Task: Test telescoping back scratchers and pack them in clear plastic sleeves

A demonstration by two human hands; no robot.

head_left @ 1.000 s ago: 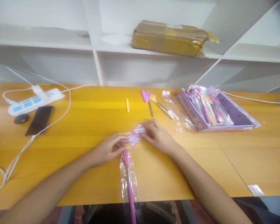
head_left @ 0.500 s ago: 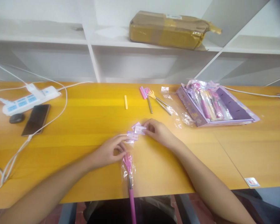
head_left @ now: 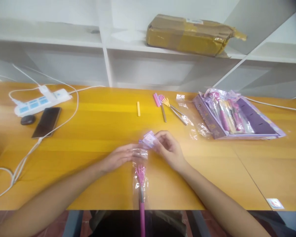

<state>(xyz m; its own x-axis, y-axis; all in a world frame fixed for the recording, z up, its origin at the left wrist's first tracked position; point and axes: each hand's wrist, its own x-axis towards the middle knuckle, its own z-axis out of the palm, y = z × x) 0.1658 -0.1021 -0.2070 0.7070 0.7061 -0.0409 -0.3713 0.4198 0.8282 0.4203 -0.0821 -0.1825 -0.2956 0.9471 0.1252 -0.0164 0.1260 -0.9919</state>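
Note:
Between the hands, small purple-and-white cards [head_left: 148, 139] are pinched by my right hand [head_left: 170, 149], thumb and fingers together at their right edge. My left hand [head_left: 120, 157] lies low over the table with its fingers stretched out, their tips at the top of a clear plastic sleeve [head_left: 140, 153]. Inside the sleeve is a pink hand-shaped scratcher [head_left: 141, 176]; its pink handle reaches down past the table's front edge. Whether the left fingertips are on or under the plastic is unclear.
Loose scratcher heads and rods [head_left: 165, 102], a yellow stick [head_left: 138, 109] and clear wrappers [head_left: 202, 129] lie beyond the hands. A purple box [head_left: 256, 120] of wrapped scratchers stands right. A power strip [head_left: 43, 103], phone [head_left: 46, 122] and cables are left; a taped parcel [head_left: 187, 35] sits on the shelf.
My left fingers have straightened out of their curl and lie by the sleeve's top. The cards are now gathered closer together at my right fingertips. The whole view has shifted slightly.

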